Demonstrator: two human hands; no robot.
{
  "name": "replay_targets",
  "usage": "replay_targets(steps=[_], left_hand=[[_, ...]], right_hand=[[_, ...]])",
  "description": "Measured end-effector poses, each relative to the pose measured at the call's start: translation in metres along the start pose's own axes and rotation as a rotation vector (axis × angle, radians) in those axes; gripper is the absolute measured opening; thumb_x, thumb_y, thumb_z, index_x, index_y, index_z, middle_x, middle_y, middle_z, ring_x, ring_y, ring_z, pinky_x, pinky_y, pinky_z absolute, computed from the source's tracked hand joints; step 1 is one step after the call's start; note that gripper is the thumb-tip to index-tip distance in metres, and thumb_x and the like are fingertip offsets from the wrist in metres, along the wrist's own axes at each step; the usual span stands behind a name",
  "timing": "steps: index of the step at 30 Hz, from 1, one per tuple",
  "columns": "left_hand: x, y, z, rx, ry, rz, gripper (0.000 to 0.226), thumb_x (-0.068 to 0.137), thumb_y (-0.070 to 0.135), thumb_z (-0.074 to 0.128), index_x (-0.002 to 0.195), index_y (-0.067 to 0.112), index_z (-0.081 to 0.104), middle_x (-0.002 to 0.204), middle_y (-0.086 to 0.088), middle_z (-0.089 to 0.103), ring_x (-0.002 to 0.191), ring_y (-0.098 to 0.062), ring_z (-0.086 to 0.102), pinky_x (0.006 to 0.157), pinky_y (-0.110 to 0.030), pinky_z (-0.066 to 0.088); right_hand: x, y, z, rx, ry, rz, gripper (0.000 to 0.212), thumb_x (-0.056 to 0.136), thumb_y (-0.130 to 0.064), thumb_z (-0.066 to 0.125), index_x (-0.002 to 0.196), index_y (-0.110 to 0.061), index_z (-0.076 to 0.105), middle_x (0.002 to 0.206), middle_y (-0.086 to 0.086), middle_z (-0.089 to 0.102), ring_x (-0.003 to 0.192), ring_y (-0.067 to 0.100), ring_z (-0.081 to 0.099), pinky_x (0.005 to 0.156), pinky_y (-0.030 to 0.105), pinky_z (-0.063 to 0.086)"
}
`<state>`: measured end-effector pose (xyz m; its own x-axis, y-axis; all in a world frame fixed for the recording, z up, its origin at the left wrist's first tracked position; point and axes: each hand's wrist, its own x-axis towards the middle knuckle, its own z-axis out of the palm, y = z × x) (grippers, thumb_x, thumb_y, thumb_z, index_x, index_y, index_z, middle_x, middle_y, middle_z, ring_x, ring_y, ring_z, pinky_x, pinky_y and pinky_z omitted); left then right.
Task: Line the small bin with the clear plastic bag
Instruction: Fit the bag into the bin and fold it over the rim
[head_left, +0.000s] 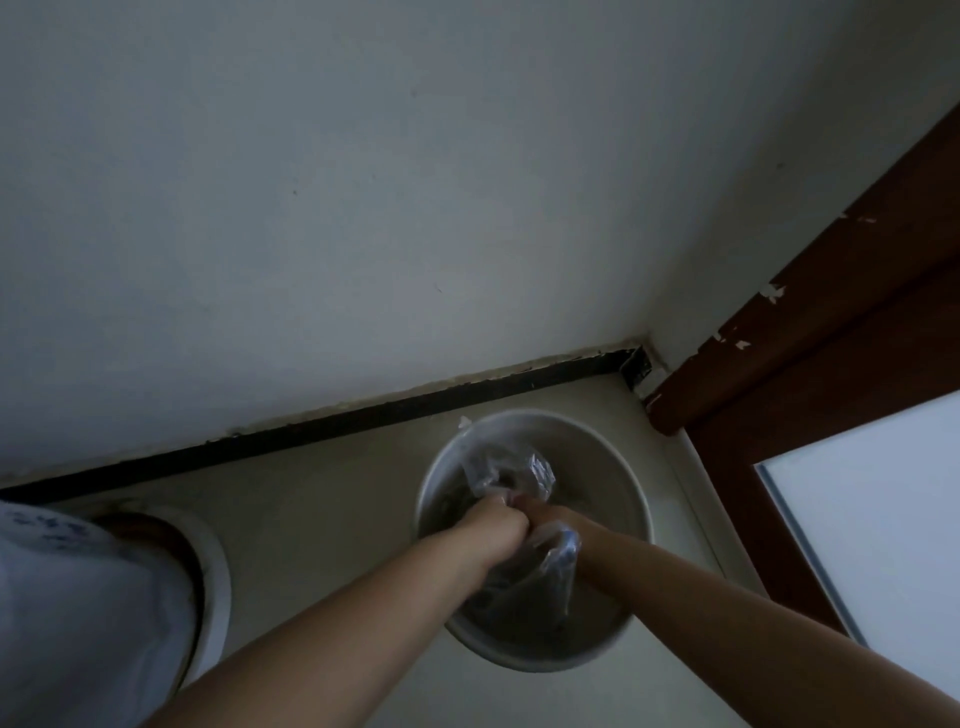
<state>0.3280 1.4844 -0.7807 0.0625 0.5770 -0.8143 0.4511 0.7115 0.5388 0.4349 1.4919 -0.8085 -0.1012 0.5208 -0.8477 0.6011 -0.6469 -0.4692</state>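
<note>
The small bin (631, 488) stands on the floor (322, 499) in a corner. From 10 to 1 o'clock the wall (363, 208) and its dark skirting (363, 415) close it in; from 1 to 4 o'clock the brown door frame (810, 338) stands just beside it. Both hands, left hand (498, 522) and right hand (545, 514), and the crumpled clear plastic bag (524, 475) fill the bin's mouth. Bare floor lies open from 7 to 10 o'clock, up to a round white object (213, 561) at 9.
</note>
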Motion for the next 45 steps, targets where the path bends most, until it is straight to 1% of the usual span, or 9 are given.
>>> replay_targets(steps=[2,7,14,18,22,29,36,39,45], left_hand=[[-0.012,0.005,-0.008,0.091,-0.037,0.052,0.038,0.087,0.012,0.047,0.125,0.014,0.053,0.115,-0.014,0.061,0.105,-0.028,0.058,0.095,-0.04,0.047],[-0.046,0.023,-0.05,0.235,-0.084,0.222,0.021,0.075,0.02,0.06,0.095,0.016,0.066,0.091,-0.007,0.071,0.084,-0.02,0.068,0.079,-0.037,0.056],[-0.058,0.012,-0.109,0.464,0.155,0.303,0.016,0.077,0.018,0.061,0.092,0.017,0.067,0.088,-0.011,0.071,0.076,-0.026,0.069,0.066,-0.042,0.056],[-0.051,0.004,-0.123,0.124,0.322,0.26,0.01,0.081,0.017,0.068,0.09,0.016,0.064,0.076,-0.008,0.072,0.059,-0.019,0.069,0.051,-0.03,0.055],[-0.051,0.007,-0.109,-0.244,0.209,0.225,0.02,0.075,0.011,0.078,0.09,0.01,0.065,0.072,-0.006,0.077,0.064,-0.018,0.073,0.05,-0.025,0.056],[-0.049,-0.002,-0.1,-0.427,0.155,0.095,0.009,0.085,0.01,0.067,0.093,0.011,0.07,0.079,-0.008,0.077,0.072,-0.022,0.074,0.057,-0.031,0.059],[-0.043,-0.01,-0.112,-0.713,0.003,-0.128,0.012,0.077,0.018,0.071,0.086,0.011,0.074,0.066,-0.007,0.07,0.052,-0.017,0.067,0.046,-0.028,0.054],[-0.037,-0.012,-0.115,-0.802,-0.032,-0.187,0.011,0.08,0.018,0.068,0.086,0.01,0.073,0.06,-0.006,0.068,0.048,-0.018,0.065,0.042,-0.027,0.053],[-0.029,-0.007,-0.113,-0.797,-0.001,-0.173,0.014,0.091,0.012,0.054,0.089,0.005,0.066,0.069,-0.009,0.069,0.058,-0.022,0.065,0.054,-0.034,0.055]], right_hand=[[-0.016,-0.006,-0.007,-0.15,-0.01,-0.11,0.034,0.098,-0.021,0.045,0.128,-0.007,0.052,0.125,0.015,0.06,0.114,0.028,0.057,0.091,0.029,0.042],[-0.06,-0.01,-0.044,-0.331,0.154,-0.304,0.015,0.093,-0.039,0.051,0.088,-0.028,0.059,0.081,-0.001,0.069,0.067,0.007,0.067,0.057,0.018,0.053],[-0.094,-0.008,-0.075,-0.116,0.395,-0.407,0.018,0.086,-0.044,0.061,0.099,-0.037,0.051,0.079,-0.009,0.069,0.061,0.004,0.069,0.052,0.019,0.055],[-0.086,-0.01,-0.072,-0.099,0.312,-0.356,0.022,0.098,-0.035,0.042,0.095,-0.025,0.061,0.086,0.005,0.07,0.074,0.021,0.07,0.075,0.043,0.059],[-0.061,-0.019,-0.044,-0.282,0.168,-0.408,0.025,0.1,-0.026,0.036,0.105,-0.019,0.06,0.097,0.011,0.068,0.084,0.024,0.069,0.081,0.041,0.057],[-0.026,-0.013,-0.004,-0.954,0.11,-0.351,0.026,0.093,-0.007,0.046,0.116,-0.004,0.057,0.112,0.015,0.067,0.102,0.028,0.065,0.09,0.037,0.052],[-0.062,-0.007,-0.023,-0.596,0.659,-0.77,0.009,0.09,-0.027,0.058,0.095,-0.027,0.066,0.098,-0.014,0.059,0.08,0.003,0.058,0.069,0.017,0.049],[-0.07,-0.003,-0.045,-0.208,0.646,-0.665,0.007,0.088,-0.023,0.062,0.087,-0.031,0.063,0.083,-0.017,0.064,0.071,-0.003,0.062,0.057,0.009,0.046],[-0.06,0.0,-0.071,0.26,0.6,-0.501,0.008,0.095,-0.014,0.051,0.1,-0.019,0.054,0.075,0.005,0.068,0.06,0.009,0.068,0.056,0.026,0.058]])
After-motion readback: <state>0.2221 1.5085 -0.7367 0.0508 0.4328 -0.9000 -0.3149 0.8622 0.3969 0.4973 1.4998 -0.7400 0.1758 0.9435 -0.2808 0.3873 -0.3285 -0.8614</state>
